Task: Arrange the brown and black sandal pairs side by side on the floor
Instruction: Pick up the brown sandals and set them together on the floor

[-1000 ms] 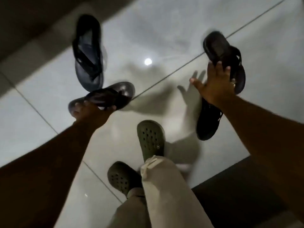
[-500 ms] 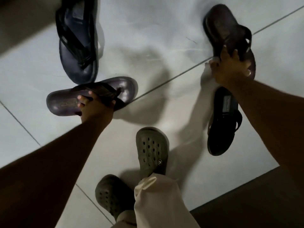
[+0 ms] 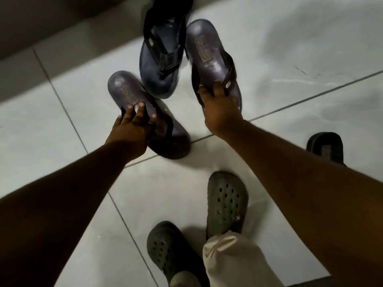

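My left hand [image 3: 130, 129] grips one brown sandal [image 3: 126, 90] by its strap; the sandal lies slanted on the white floor, heel up-left. My right hand [image 3: 217, 104] holds the second brown sandal [image 3: 204, 44] at its strap, heel pointing away. Between the two lies a black sandal [image 3: 160, 59], toe toward me, touching the right brown one along its side. The other black sandal [image 3: 325, 146] sits at the right, partly hidden behind my right forearm.
My two feet in grey-green perforated clogs [image 3: 226, 201] stand on the glossy white tiles [image 3: 62, 131] below the sandals. A dark wall base or step [image 3: 51, 17] runs along the top left. A dark strip borders the floor at bottom right.
My right hand has carried the second brown sandal leftward to beside the black one. My left hand has turned the first brown sandal from lying crosswise to pointing away.
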Tool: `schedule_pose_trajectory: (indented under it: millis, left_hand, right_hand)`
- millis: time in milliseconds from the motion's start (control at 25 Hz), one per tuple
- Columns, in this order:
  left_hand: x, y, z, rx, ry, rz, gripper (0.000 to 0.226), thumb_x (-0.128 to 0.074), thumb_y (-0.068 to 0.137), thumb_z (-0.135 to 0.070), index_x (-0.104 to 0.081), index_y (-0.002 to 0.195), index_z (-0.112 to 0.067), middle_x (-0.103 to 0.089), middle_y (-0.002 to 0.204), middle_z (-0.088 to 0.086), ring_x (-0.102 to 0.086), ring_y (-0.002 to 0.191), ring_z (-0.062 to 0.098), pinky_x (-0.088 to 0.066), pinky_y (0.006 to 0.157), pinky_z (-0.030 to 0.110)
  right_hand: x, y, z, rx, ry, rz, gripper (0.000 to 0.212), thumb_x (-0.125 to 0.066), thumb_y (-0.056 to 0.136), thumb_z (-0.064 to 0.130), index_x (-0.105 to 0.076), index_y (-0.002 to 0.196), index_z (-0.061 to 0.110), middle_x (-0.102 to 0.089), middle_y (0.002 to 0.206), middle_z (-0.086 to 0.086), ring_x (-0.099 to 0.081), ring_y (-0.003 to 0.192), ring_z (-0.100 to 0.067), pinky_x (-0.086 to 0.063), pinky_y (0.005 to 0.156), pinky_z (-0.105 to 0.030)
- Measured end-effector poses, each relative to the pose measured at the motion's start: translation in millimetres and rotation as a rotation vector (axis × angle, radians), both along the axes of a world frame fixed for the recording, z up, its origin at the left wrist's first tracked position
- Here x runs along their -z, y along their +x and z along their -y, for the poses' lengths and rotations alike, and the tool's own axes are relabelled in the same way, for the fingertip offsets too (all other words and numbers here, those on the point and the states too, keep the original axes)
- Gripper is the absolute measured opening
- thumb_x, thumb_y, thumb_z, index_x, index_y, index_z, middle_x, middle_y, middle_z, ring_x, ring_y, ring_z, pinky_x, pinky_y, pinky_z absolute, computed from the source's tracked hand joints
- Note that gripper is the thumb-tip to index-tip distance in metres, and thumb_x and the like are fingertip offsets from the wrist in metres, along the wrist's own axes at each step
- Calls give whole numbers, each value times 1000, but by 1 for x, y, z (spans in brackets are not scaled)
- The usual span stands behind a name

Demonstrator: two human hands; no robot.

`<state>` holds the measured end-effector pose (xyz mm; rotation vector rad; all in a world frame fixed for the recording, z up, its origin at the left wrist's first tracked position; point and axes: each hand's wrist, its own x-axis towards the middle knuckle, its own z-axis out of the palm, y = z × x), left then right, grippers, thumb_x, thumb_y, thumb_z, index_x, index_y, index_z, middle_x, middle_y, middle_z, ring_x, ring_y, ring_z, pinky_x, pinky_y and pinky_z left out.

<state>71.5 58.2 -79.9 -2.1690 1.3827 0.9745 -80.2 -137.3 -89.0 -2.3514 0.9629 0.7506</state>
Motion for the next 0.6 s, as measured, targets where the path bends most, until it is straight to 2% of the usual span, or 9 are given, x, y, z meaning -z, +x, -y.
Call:
schedule_pose_trajectory:
  millis: [120,200,280,440,600]
  left_hand:
    - [-8,12,-10,-49,-7,-102,94,-59,75,-64,-20,152,-29,5,164,12,5,150,40,-10,121,56]
    - [-11,14,-12,-83,-42,-115,86,-58,75,-66,-32,148,-29,-1,164,15,0,149,42,-11,121,55]
    - [-12,13,-16,-113,-96,-126,69,-61,79,-57,-46,140,-29,-6,163,18,-6,147,46,-16,120,55]
    - [-12,16,-42,-135,-112,-191,50,-64,84,-41,-59,132,-25,-4,163,20,-1,146,50,-17,119,58]
    - [-9,28,-65,49,-47,-172,49,-57,89,-41,-56,134,-23,3,164,17,5,148,46,-9,122,52]
  right_hand:
    - [-11,13,-38,-32,-57,-29,64,-48,95,30,-19,152,30,-16,161,-15,-25,136,-55,-28,108,-66]
    - [-15,16,-54,-41,-69,-62,66,-48,94,33,-16,152,34,-13,162,-12,-8,141,-59,-12,107,-76]
    - [-16,13,-66,-48,-27,-63,68,-47,94,34,-11,152,37,-7,164,-9,9,141,-60,-1,105,-80]
    - [-19,8,-94,-87,101,-77,71,-49,95,27,-8,152,39,2,165,-6,12,141,-59,-6,108,-77]
    - [-19,16,-102,-116,177,-33,63,-40,98,31,-9,153,35,3,165,-8,12,141,-60,-12,112,-72]
